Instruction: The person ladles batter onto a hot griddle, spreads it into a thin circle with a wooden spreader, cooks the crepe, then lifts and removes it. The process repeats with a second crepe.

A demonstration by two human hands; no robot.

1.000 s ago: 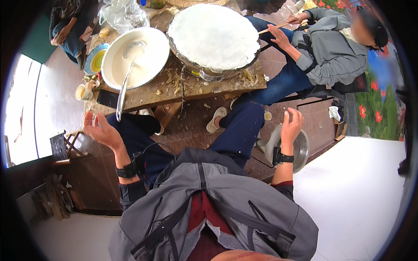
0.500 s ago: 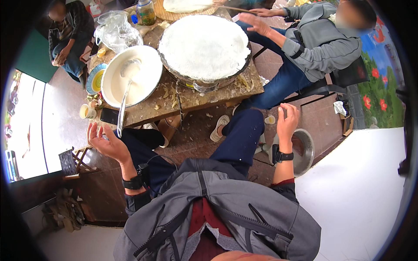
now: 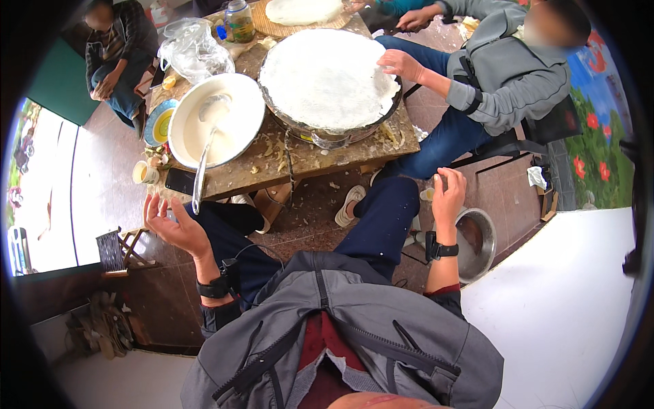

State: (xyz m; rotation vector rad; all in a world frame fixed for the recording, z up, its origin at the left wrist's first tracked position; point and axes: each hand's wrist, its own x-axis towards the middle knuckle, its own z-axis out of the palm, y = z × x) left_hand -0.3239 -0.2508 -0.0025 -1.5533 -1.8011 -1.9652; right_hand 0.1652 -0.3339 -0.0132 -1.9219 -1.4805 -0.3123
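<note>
My left hand [image 3: 178, 226] is raised over my left thigh with fingers apart, empty, nearest the handle end of a metal ladle [image 3: 199, 178]. That ladle rests in a white basin [image 3: 178, 144] of pale batter. My right hand [image 3: 448, 194] hovers right of my knee, palm inward, fingers loosely stretched and holding nothing. On the table a round black griddle [image 3: 278, 109] carries a thin white sheet of batter [image 3: 327, 78]. A co-worker's hand [image 3: 402, 66] touches or hovers at the sheet's right edge; contact cannot be made out.
The wooden table [image 3: 255, 170] bears a phone [image 3: 180, 180], a paper cup [image 3: 145, 172], a blue-rimmed bowl [image 3: 154, 129], plastic bags [image 3: 194, 51], a jar [image 3: 239, 22] and a woven mat [image 3: 262, 17] with a white sheet. A metal basin [image 3: 487, 238] stands on the floor. Another person [image 3: 119, 65] sits far left.
The co-worker's near hand has come down to the right edge of the white sheet. Their other hand has drawn back from the mat. My hands stay nearly still; the view has shifted slightly.
</note>
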